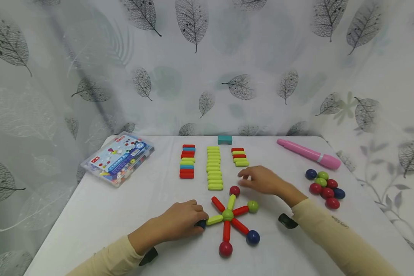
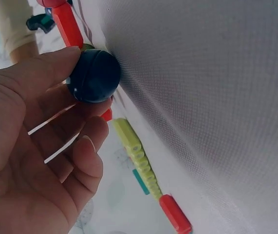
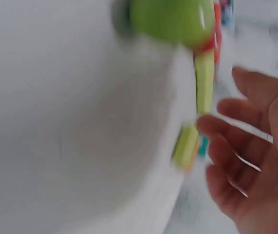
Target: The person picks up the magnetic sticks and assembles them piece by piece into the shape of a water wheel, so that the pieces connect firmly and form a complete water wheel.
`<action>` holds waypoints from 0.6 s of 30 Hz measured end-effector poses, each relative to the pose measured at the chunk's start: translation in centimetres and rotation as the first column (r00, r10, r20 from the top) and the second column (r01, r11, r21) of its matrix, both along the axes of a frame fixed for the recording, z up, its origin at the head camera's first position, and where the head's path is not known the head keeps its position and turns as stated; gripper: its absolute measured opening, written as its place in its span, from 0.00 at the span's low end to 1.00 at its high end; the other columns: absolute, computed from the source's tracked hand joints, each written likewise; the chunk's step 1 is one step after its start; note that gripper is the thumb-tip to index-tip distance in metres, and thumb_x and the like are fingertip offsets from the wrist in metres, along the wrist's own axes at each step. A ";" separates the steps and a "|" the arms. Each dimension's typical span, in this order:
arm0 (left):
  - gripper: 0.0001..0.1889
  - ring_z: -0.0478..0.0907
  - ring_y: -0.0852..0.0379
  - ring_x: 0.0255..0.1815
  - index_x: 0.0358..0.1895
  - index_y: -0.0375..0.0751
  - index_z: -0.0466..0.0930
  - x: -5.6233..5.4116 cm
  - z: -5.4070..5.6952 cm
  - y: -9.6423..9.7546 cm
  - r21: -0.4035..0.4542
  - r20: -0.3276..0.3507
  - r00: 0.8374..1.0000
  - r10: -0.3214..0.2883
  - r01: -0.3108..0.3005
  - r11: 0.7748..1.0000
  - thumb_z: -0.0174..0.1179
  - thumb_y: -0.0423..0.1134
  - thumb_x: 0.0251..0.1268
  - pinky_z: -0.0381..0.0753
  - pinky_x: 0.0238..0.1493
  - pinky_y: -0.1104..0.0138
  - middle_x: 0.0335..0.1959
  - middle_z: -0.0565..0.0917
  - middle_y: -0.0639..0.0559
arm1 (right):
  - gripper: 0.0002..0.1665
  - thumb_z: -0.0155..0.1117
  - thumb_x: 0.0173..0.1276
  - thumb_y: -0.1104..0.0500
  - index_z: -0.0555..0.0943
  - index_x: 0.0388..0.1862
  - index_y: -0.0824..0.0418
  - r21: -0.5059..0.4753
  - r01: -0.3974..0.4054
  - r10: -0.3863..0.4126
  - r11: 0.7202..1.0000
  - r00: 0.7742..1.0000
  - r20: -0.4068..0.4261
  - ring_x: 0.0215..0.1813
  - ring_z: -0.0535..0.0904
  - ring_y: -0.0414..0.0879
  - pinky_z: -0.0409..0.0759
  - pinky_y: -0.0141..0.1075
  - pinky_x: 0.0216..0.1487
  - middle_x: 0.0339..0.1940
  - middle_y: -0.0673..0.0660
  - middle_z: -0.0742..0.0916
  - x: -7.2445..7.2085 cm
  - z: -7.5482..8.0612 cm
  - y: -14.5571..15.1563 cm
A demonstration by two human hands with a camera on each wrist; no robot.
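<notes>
A star-shaped build lies on the table, with a green centre ball (image 1: 227,215) and several red and yellow-green rods around it. My left hand (image 1: 179,222) pinches a dark blue ball (image 2: 97,75) between thumb and fingers, at the outer end of the left yellow-green rod (image 1: 214,219). Other rods end in a red ball (image 1: 234,190), a green ball (image 1: 253,206), a second blue ball (image 1: 253,237) and another red ball (image 1: 225,249). The upper-left red rod (image 1: 218,204) has a bare end. My right hand (image 1: 263,181) hovers beyond the build, fingers loosely bent, holding nothing.
Behind the build stand a mixed column of rods (image 1: 187,171), a yellow-green column (image 1: 214,168) and a short column (image 1: 240,157). A teal block (image 1: 225,140) is farther back. Loose balls (image 1: 327,192) and a pink tool (image 1: 308,153) lie right; a plastic case (image 1: 119,157) lies left.
</notes>
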State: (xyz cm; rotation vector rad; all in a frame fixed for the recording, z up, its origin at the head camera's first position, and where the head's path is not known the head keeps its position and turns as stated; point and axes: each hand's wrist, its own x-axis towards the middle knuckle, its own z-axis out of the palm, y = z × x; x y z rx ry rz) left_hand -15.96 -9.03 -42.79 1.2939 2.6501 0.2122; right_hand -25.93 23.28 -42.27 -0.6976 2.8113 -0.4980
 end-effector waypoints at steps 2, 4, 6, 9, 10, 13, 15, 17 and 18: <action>0.17 0.73 0.64 0.41 0.55 0.53 0.86 0.0 0.0 0.0 0.001 0.001 1.000 0.003 -0.003 1.000 0.72 0.47 0.64 0.77 0.39 0.75 0.41 0.84 0.61 | 0.19 0.66 0.72 0.53 0.84 0.57 0.62 0.060 0.095 -0.084 0.994 0.983 -0.162 0.48 0.82 0.54 0.82 0.52 0.51 0.44 0.56 0.89 -1.2 0.5 2.9; 0.17 0.73 0.64 0.42 0.55 0.53 0.86 0.1 0.0 0.0 0.000 0.003 1.000 0.006 -0.006 1.000 0.71 0.47 0.64 0.78 0.39 0.75 0.42 0.84 0.61 | 0.18 0.65 0.72 0.56 0.84 0.55 0.66 0.128 0.215 -0.172 0.968 0.944 -0.280 0.49 0.81 0.62 0.79 0.58 0.51 0.46 0.64 0.88 -2.3 0.9 6.4; 0.17 0.74 0.64 0.43 0.56 0.53 0.86 0.2 0.0 0.0 0.000 0.005 1.000 0.007 -0.007 1.000 0.71 0.47 0.64 0.78 0.40 0.75 0.43 0.84 0.61 | 0.20 0.63 0.72 0.57 0.82 0.57 0.69 0.206 0.320 -0.247 0.925 0.917 -0.314 0.51 0.78 0.69 0.74 0.63 0.53 0.49 0.69 0.87 -3.0 1.2 9.7; 0.18 0.74 0.64 0.43 0.56 0.53 0.85 0.3 0.0 0.0 -0.005 0.007 1.000 0.007 -0.007 1.000 0.71 0.48 0.65 0.78 0.40 0.76 0.43 0.84 0.61 | 0.22 0.62 0.70 0.56 0.81 0.55 0.70 0.315 0.393 -0.332 0.864 0.915 -0.230 0.51 0.73 0.73 0.68 0.67 0.51 0.48 0.72 0.85 -2.9 1.8 13.4; 0.18 0.74 0.64 0.43 0.56 0.53 0.85 0.4 0.1 0.0 -0.006 0.005 1.000 0.006 -0.006 1.000 0.71 0.48 0.65 0.78 0.40 0.76 0.43 0.84 0.61 | 0.20 0.62 0.69 0.55 0.82 0.52 0.70 0.340 0.398 -0.349 0.852 0.916 -0.197 0.49 0.72 0.73 0.66 0.67 0.50 0.45 0.72 0.85 -2.7 1.9 14.2; 0.18 0.74 0.64 0.43 0.56 0.53 0.85 0.4 0.0 -0.1 -0.006 0.003 1.000 0.004 -0.004 1.000 0.71 0.48 0.64 0.78 0.40 0.75 0.43 0.84 0.61 | 0.12 0.61 0.65 0.56 0.81 0.36 0.65 0.377 0.368 -0.343 0.850 0.930 -0.135 0.42 0.72 0.68 0.65 0.65 0.45 0.33 0.65 0.84 -2.0 2.3 15.8; 0.18 0.74 0.64 0.43 0.56 0.53 0.85 0.4 0.0 -0.1 -0.004 -0.001 1.000 0.001 -0.001 1.000 0.71 0.48 0.64 0.79 0.40 0.75 0.43 0.84 0.61 | 0.07 0.60 0.63 0.58 0.78 0.28 0.61 0.386 0.346 -0.329 0.855 0.938 -0.111 0.38 0.72 0.66 0.65 0.65 0.44 0.28 0.60 0.82 -1.6 2.4 16.2; 0.18 0.74 0.64 0.43 0.56 0.52 0.85 0.3 -0.1 -0.2 0.002 -0.005 1.000 -0.004 0.004 1.000 0.71 0.48 0.64 0.79 0.40 0.75 0.43 0.84 0.61 | 0.07 0.61 0.63 0.59 0.77 0.26 0.60 0.398 0.329 -0.313 0.856 0.944 -0.108 0.36 0.73 0.64 0.67 0.66 0.44 0.25 0.58 0.81 -1.4 2.3 16.3; 0.18 0.74 0.64 0.43 0.56 0.52 0.85 0.3 -0.1 -0.2 0.006 -0.007 1.000 -0.006 0.006 1.000 0.71 0.48 0.64 0.79 0.40 0.75 0.43 0.84 0.61 | 0.07 0.61 0.63 0.60 0.77 0.26 0.60 0.403 0.326 -0.311 0.855 0.945 -0.106 0.35 0.73 0.63 0.67 0.66 0.44 0.24 0.57 0.80 -1.3 2.3 16.3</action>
